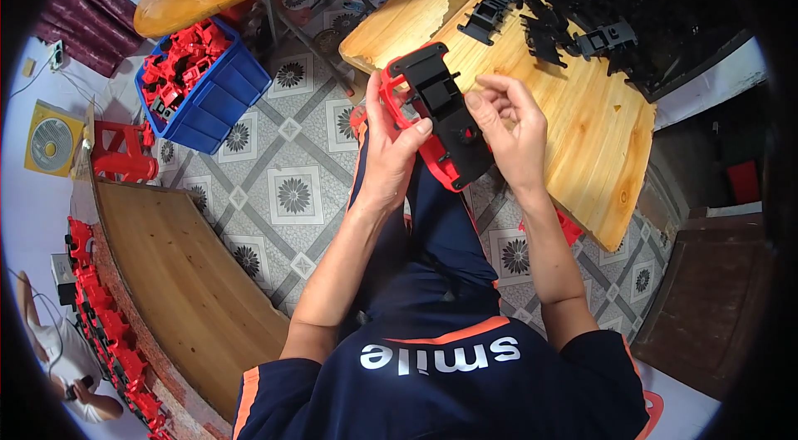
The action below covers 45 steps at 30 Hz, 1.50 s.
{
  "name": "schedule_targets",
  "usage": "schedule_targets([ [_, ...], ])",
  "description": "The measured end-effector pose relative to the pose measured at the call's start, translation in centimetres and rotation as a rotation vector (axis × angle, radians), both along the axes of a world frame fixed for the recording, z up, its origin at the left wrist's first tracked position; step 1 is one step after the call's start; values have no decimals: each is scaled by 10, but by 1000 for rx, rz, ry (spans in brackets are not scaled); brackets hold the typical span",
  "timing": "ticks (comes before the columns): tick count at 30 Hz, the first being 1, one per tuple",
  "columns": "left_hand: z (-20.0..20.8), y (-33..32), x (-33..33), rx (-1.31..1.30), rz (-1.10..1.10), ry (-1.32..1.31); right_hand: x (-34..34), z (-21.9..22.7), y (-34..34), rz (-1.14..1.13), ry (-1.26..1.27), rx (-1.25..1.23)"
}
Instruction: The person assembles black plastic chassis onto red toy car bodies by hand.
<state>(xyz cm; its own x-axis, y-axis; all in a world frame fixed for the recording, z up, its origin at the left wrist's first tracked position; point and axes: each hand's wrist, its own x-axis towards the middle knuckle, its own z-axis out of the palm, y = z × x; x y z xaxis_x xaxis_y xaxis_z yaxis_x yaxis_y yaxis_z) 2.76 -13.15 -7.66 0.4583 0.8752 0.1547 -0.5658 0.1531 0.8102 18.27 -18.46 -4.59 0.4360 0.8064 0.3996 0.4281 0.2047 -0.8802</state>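
- Held assembly (439, 120): red plastic frame with a black insert on top.
- Loose plastic parts (544, 20): black, on a pale wooden table (582, 132) with visible grain.
- Crate (212, 95): blue, full of red parts (179, 62).
- Floor tiles (291, 191): grey-white with dark flower medallions and diamond borders.
- Shirt (440, 390): navy, orange trim, white lettering.
- Fan (51, 141): yellow.

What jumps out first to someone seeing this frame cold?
At centre, the left hand and right hand hold a red plastic frame with a black plastic insert above the lap. Just beyond, loose black plastic clips lie scattered on the pale wooden tabletop. At upper left, a blue plastic crate full of red plastic parts sits on the patterned tile floor.
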Motion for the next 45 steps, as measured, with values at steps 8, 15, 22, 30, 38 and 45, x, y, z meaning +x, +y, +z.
schedule_targets([
  [8, 13, 20, 20, -207, 149, 29, -1, -7, 39, 421, 263, -15],
  [15, -10, 32, 23, 106, 377, 100, -18, -8, 49, 314, 170, -6],
  [22, 65, 45, 5, -135, 162, -262, -2, 24, 30, 576, 396, -25],
  [30, 94, 75, -34, 150, 463, -167, -55, 54, 92, 669, 316, 31],
  [38, 123, 167, -123, 252, 829, -129, -95, 80, 127, 820, 254, 13],
  [45, 122, 495, -307, -21, 992, 110, -27, 31, 51, 287, 157, -436],
])
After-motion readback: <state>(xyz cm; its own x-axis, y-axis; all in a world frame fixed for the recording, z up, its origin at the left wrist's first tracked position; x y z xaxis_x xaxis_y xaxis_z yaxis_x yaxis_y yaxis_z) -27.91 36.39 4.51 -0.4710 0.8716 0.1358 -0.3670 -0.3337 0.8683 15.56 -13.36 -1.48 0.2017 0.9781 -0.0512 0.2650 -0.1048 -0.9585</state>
